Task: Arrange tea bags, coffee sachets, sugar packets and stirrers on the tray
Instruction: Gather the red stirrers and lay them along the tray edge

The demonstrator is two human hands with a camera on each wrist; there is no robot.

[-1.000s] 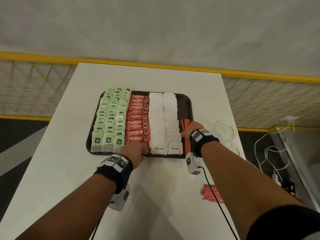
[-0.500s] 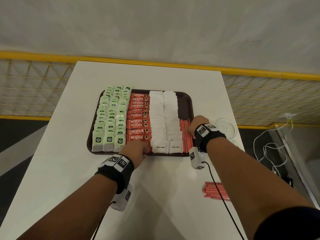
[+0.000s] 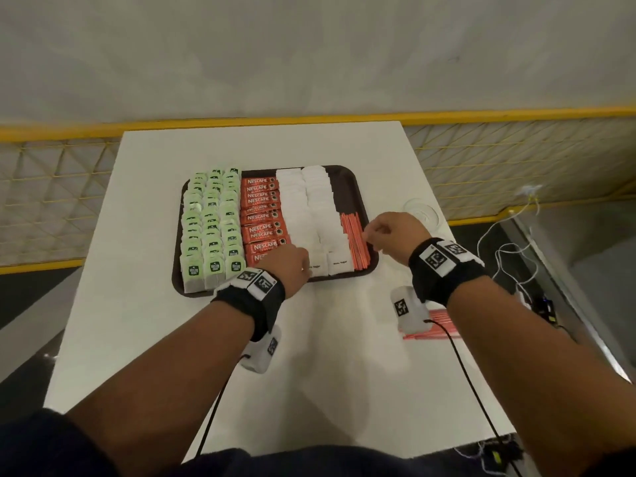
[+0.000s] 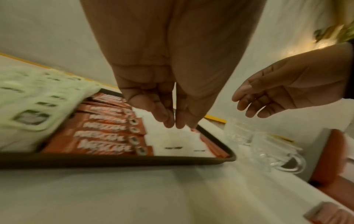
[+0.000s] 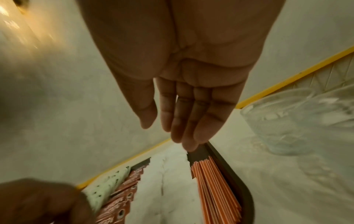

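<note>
On the near right stretch of the desk (image 3: 165,339), partly hidden behind the right wrist camera, lies a small loose bundle of orange stirrers (image 3: 437,325), long axis running left to right, crosswise to the stirrers already on the tray (image 3: 361,187). That bundle lies behind and below the right hand (image 3: 389,235), toward the person, so the right hand is plainly the nearer one and, as I judge it, would have to draw back and down to reach it.

Along the tray's right edge the placed stirrers (image 5: 214,184) lie lengthwise, front to back, tight against the white sugar packets (image 3: 320,215). The right hand's fingers (image 5: 184,121) hang just above and slightly right of that row, straight and close together, holding nothing. Further left come the red coffee sachets (image 3: 263,215), then the green tea bags (image 3: 211,228).

The left hand (image 3: 287,268) sits at the tray's near rim over the nearest coffee sachets; its fingers (image 4: 162,112) point down, gathered tip to tip, with nothing visible between them.

Beyond the tray's right rim stand clear glasses (image 4: 268,151).
</note>
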